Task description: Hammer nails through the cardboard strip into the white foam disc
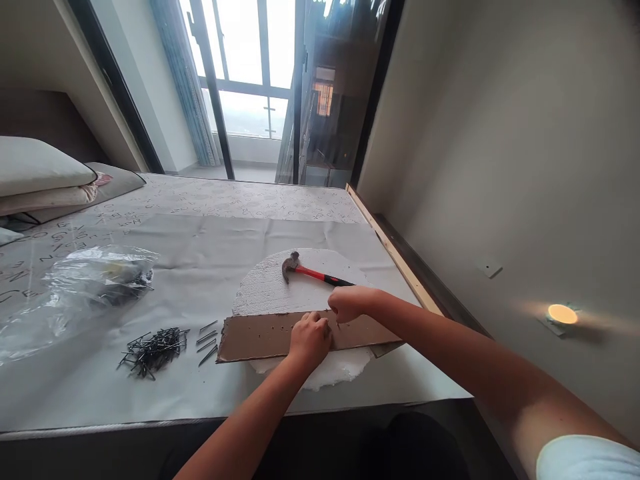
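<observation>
Brown, flat, rectangular board (267, 337): across round white foam slab (265, 290); probably light, fairly stiff; best held by long edges, clear of punched holes.
Left hand (311, 337): pressed on board, fingers bent; pinch beneath hidden.
Right hand (345, 303): clenched, 2 o'clock from left hand; contents, cannot tell.
Red-and-black-handled claw hammer (319, 273): board's 12 o'clock.
Dark metal nail pile (155, 350): 9 o'clock.
</observation>
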A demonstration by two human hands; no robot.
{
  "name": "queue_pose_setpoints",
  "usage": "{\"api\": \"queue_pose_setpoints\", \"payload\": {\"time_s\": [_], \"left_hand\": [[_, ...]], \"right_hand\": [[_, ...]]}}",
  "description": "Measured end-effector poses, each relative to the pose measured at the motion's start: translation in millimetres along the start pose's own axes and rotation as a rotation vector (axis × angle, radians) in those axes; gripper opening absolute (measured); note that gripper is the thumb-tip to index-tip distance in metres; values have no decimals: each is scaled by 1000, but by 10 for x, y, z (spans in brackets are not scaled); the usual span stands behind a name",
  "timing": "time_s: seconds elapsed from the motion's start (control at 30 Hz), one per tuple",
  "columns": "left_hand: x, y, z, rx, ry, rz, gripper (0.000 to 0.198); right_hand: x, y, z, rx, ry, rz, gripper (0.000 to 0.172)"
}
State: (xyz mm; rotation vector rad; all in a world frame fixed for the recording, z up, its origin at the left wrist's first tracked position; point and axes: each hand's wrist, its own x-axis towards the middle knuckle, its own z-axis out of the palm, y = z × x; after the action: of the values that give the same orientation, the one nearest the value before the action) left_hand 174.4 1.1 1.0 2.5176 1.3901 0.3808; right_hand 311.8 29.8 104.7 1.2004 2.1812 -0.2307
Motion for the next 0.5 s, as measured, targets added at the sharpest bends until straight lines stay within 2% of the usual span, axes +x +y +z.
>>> {"api": "queue_pose_setpoints", "payload": {"time_s": [0.17,0.3,0.4,0.5], "left_hand": [[248,114,109,-143,4,-49,20],[357,157,79,-283,97,-34,27],[279,34,-155,-361,231,20,28],[44,-347,-564,-352,350,37,30]], "right_hand": [[21,28,25,54,36,17,21],[-96,92,-34,142,193,45,20],[-233,122,19,224,355,69,22],[-299,99,245,288,396,110,20]]}}
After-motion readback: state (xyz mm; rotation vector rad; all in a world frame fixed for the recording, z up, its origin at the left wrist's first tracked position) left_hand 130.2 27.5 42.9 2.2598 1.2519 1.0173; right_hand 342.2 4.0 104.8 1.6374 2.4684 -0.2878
